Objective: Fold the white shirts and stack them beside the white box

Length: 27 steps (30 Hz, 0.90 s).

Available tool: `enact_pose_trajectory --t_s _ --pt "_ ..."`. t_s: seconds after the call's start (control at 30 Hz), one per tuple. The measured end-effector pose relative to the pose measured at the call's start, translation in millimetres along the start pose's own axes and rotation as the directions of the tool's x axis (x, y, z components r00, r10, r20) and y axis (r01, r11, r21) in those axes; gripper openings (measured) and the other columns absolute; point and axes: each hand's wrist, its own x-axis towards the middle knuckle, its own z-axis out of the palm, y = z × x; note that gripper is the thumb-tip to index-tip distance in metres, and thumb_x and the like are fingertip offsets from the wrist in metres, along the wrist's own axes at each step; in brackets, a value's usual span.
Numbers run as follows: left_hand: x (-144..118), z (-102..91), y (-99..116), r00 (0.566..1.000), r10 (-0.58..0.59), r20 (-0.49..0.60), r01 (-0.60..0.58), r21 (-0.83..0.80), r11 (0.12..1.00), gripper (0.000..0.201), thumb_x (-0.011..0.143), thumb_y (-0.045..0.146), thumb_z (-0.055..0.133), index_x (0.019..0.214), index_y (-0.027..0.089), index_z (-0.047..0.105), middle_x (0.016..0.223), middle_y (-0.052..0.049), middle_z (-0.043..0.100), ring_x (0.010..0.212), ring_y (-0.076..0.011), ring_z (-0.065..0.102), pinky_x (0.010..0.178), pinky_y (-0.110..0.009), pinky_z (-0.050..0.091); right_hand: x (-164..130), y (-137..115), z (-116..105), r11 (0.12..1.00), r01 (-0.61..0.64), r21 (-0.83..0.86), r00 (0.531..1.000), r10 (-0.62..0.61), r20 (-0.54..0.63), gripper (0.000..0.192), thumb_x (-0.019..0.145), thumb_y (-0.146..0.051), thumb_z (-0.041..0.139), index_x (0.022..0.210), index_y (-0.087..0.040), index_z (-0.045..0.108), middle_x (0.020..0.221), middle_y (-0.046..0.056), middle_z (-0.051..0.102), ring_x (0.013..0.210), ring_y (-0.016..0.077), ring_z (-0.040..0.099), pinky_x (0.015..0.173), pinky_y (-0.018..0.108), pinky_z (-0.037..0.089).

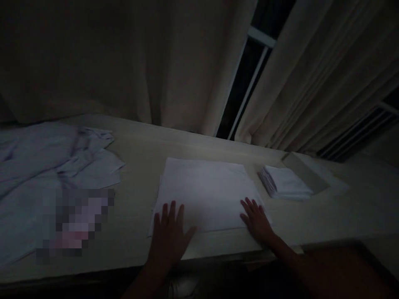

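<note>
While our left hand (170, 238) is lying spread and empty on white cloth (205, 189), we are resting our right hand (258, 221), open, empty, folded stack (286, 182) to its right.

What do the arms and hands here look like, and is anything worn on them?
They are a person's, not a machine's. The left hand and right hand are ungloved, each with slim fingers. No sleeve, watch or cable is apparent on the left forearm or right forearm. It's too dark to rule out small markings.
</note>
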Motion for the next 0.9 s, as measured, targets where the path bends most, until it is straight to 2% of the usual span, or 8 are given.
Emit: enact_pose_trajectory --t_s 0.07,0.13,0.3,0.47,0.67,0.77,0.83,0.9 --pt "0 -0.1 1 1.000 0.018 -0.009 -0.017 0.034 0.999 0.080 0.087 0.067 0.034 0.149 0.016 0.036 0.161 -0.013 0.022 0.150 -0.0359 0.003 0.118 -0.059 0.009 -10 29 0 0.995 -0.094 -0.030 0.995 0.093 -0.030 0.059 0.098 -0.053 0.031 0.154 -0.035 0.023 0.160 0.003 0.021 0.148 0.0260 0.014 0.117 0.057 0.021" --pt "0 -0.9 2 1.000 0.028 -0.013 -0.027 0.069 0.997 0.081 0.087 0.067 0.033 0.149 0.015 0.035 0.161 -0.014 0.022 0.149 -0.0373 0.004 0.117 -0.059 0.011 -17 41 2 0.991 -0.130 -0.034 0.991 0.128 -0.043 0.061 0.099 -0.054 0.029 0.155 -0.031 0.023 0.160 0.005 0.021 0.148 0.0265 0.014 0.117 0.057 0.019" --pt "-1 -11.1 10 1.000 0.025 0.006 -0.026 0.139 0.990 0.085 0.087 0.070 0.034 0.150 0.014 0.032 0.160 -0.019 0.021 0.148 -0.0421 0.009 0.115 -0.059 0.015 -20 40 6 0.990 -0.139 0.010 0.986 0.139 -0.089 0.062 0.098 -0.055 0.031 0.154 -0.029 0.028 0.159 0.007 0.025 0.148 0.0279 0.017 0.117 0.060 0.015" --pt "-2 -22.7 19 0.998 -0.011 0.056 0.000 0.191 0.982 0.080 0.089 0.068 0.030 0.150 0.017 0.033 0.160 -0.019 0.021 0.147 -0.0416 0.015 0.114 -0.058 0.016 -22 44 12 0.991 -0.130 0.043 0.982 0.135 -0.132 0.061 0.097 -0.055 0.032 0.153 -0.031 0.029 0.158 0.006 0.026 0.148 0.0286 0.017 0.116 0.061 0.013" --pt "-13 -16.8 11 0.996 0.020 0.087 -0.038 0.219 0.975 0.080 0.089 0.069 0.029 0.150 0.017 0.033 0.159 -0.020 0.023 0.146 -0.0432 0.018 0.114 -0.058 0.017 -32 37 11 0.984 -0.158 0.081 0.978 0.167 -0.124 0.062 0.097 -0.057 0.032 0.152 -0.030 0.032 0.158 0.007 0.027 0.147 0.0294 0.019 0.116 0.061 0.012" --pt "-17 -12.8 6 0.994 -0.009 0.109 -0.018 0.248 0.969 0.082 0.087 0.069 0.034 0.149 0.016 0.037 0.157 -0.021 0.027 0.144 -0.0464 0.020 0.111 -0.062 0.020 -40 30 6 0.978 -0.194 0.076 0.976 0.200 -0.084 0.064 0.097 -0.056 0.030 0.151 -0.023 0.034 0.158 0.011 0.026 0.148 0.0306 0.017 0.116 0.061 0.006" --pt "-13 -13.4 14 0.995 -0.017 0.100 -0.010 0.258 0.966 0.081 0.086 0.068 0.035 0.145 0.011 0.043 0.155 -0.024 0.031 0.143 -0.0475 0.022 0.111 -0.063 0.021 -40 20 1 0.973 -0.221 0.067 0.971 0.226 -0.074 0.066 0.098 -0.054 0.028 0.150 -0.015 0.036 0.158 0.015 0.025 0.148 0.0325 0.016 0.116 0.062 0.001" --pt "-1 -14.9 34 0.994 0.059 0.092 -0.078 0.225 0.971 0.077 0.090 0.062 0.033 0.142 0.007 0.046 0.154 -0.024 0.032 0.144 -0.0439 0.022 0.113 -0.059 0.021 -34 3 -6 0.977 -0.198 0.080 0.974 0.205 -0.093 0.066 0.100 -0.052 0.026 0.149 -0.010 0.037 0.158 0.017 0.024 0.148 0.0327 0.014 0.116 0.060 -0.002"
